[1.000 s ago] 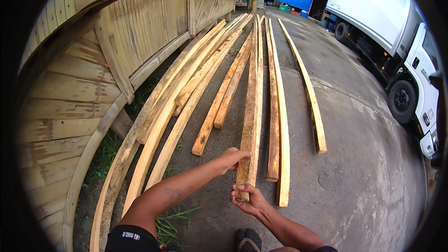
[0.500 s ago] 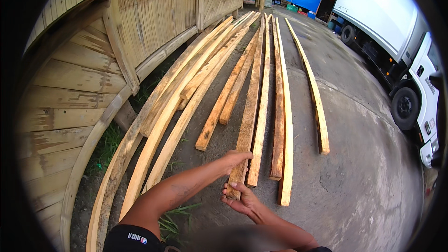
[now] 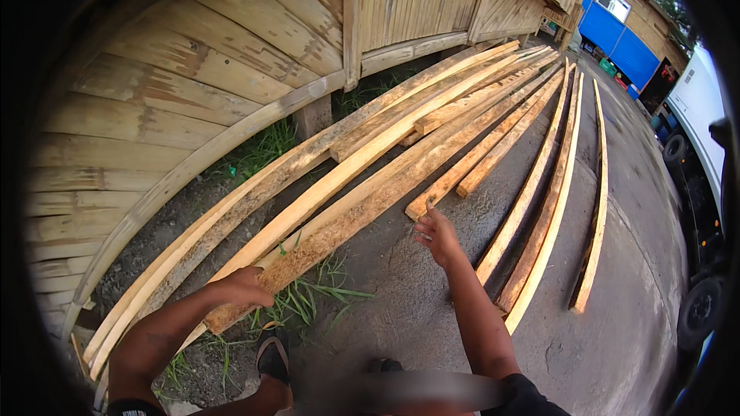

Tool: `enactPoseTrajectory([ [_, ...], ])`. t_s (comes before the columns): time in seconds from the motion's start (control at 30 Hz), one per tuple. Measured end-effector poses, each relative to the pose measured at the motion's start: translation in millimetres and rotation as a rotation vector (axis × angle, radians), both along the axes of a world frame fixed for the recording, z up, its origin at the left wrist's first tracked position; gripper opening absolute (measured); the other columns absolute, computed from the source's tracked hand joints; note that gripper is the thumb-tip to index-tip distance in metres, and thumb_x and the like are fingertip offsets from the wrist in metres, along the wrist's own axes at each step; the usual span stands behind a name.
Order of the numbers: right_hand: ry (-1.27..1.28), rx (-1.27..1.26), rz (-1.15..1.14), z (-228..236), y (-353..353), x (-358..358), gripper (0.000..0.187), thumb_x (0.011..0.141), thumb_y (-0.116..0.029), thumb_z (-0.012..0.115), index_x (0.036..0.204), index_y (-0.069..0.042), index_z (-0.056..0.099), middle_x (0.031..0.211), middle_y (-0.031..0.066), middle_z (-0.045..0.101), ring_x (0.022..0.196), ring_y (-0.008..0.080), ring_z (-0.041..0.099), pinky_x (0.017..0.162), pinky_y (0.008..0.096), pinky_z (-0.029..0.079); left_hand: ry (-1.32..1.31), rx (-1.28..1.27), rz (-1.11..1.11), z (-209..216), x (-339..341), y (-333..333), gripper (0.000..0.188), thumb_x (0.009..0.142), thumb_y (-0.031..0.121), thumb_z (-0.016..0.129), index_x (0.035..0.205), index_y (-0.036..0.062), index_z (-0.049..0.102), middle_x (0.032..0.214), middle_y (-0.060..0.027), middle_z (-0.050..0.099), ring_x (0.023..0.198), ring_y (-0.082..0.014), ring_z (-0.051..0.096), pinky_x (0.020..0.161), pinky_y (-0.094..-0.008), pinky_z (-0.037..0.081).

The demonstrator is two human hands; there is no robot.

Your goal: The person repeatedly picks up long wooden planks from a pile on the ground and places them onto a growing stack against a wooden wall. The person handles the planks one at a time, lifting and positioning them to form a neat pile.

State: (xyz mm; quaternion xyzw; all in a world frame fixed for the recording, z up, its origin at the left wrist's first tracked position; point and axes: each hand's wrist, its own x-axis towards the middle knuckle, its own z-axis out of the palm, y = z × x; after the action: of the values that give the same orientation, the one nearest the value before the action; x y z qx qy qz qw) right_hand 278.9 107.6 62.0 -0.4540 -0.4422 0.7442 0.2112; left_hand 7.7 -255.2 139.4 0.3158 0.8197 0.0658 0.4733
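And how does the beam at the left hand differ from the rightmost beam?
The left hand touches the first beam; no hand touches the rightmost beam. The first beam lies close alongside others; the rightmost beam lies apart. The first beam ends by grass; the rightmost beam ends on pavement. Both are long, squared timbers.

My hands (image 3: 439, 237): two
Timbers (image 3: 598, 223) on my right: four
Shorter timbers (image 3: 443, 189): two
Overlapping timbers (image 3: 339, 179): more than I can count
Truck (image 3: 700, 104): one
Truck wheels (image 3: 700, 312): two
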Motion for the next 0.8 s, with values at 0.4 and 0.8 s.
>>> enactPoseTrajectory([
  [0.4,0.462,-0.266,-0.007,-14,-58,-118,0.051,0.097,-0.041,0.052,0.137,-0.01,0.047,0.136,0.0114,0.052,0.122,0.0307,0.053,0.097,0.0493,0.049,0.177,-0.271,0.059,61,7,-292,0.063,0.059,0.025,0.083,0.114,0.0035,0.061,0.106,-0.019,0.067,0.101,-0.0321,0.065,0.086,-0.042,0.051],
  [0.8,0.169,-0.508,0.44,-36,-408,-100,0.048,0.099,-0.038,0.057,0.133,-0.005,0.046,0.137,0.0116,0.05,0.123,0.0253,0.053,0.1,0.0454,0.048,0.386,0.595,-0.108,-36,76,-45,0.069,0.062,0.041,0.079,0.11,-0.0049,0.061,0.105,-0.0193,0.068,0.099,-0.0352,0.067,0.087,-0.0442,0.053],
])
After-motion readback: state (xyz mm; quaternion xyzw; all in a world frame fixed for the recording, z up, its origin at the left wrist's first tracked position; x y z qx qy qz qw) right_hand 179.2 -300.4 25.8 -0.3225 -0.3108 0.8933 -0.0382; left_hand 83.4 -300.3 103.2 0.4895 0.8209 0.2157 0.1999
